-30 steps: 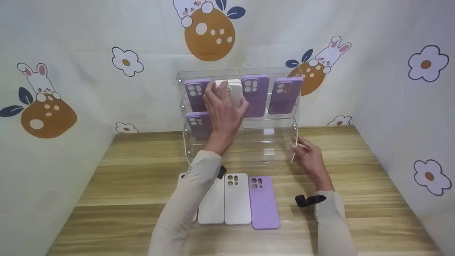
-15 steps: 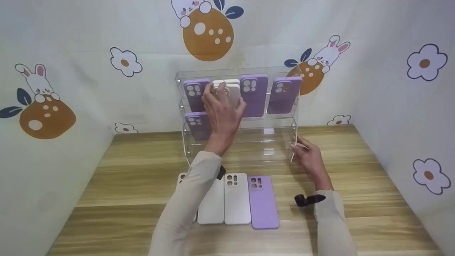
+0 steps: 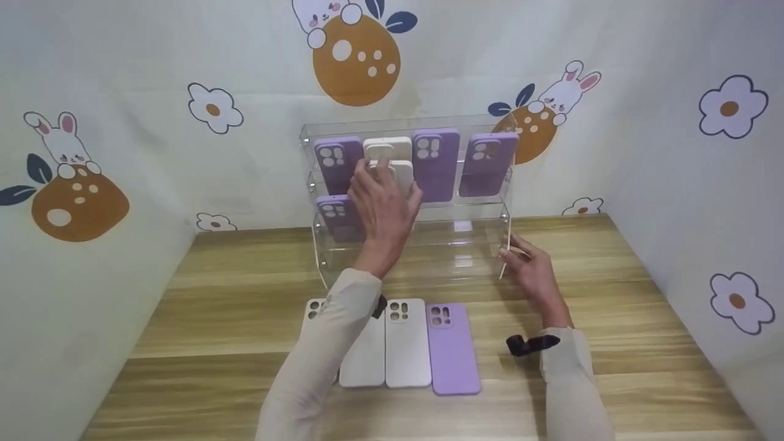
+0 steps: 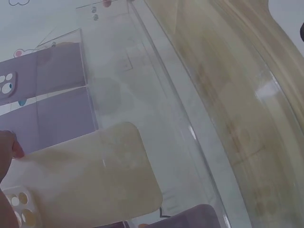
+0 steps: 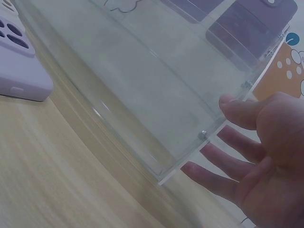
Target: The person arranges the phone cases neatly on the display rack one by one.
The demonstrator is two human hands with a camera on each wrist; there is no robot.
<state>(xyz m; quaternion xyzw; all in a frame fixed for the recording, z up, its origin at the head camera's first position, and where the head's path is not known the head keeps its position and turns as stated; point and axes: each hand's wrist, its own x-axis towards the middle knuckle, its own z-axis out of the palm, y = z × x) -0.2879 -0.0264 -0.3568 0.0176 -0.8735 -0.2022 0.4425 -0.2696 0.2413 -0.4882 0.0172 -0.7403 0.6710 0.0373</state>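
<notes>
My left hand (image 3: 386,202) grips a white phone case (image 3: 402,174) by its upper part, at the second tier of a clear acrylic display stand (image 3: 507,248). The left wrist view shows the lower end of this white case (image 4: 95,178) tilted over the clear shelf. Just above and behind it, another white case (image 3: 399,146) leans on the top tier between purple cases (image 3: 438,171). To its left on the second tier stands a purple case (image 3: 337,217), partly covered by my fingers. My right hand (image 5: 266,152) pinches the stand's right side panel between thumb and fingers.
In front of the stand, a row of cases lies on the wooden table (image 3: 202,343): white ones (image 3: 407,346), partly under my left sleeve, and a purple one (image 3: 456,355) at the right end. A patterned cloth backdrop (image 3: 263,177) rises behind and at both sides.
My left hand has brought the held white case down from the top tier to the second, uncovering the white case behind it. My right hand stays on the side panel.
</notes>
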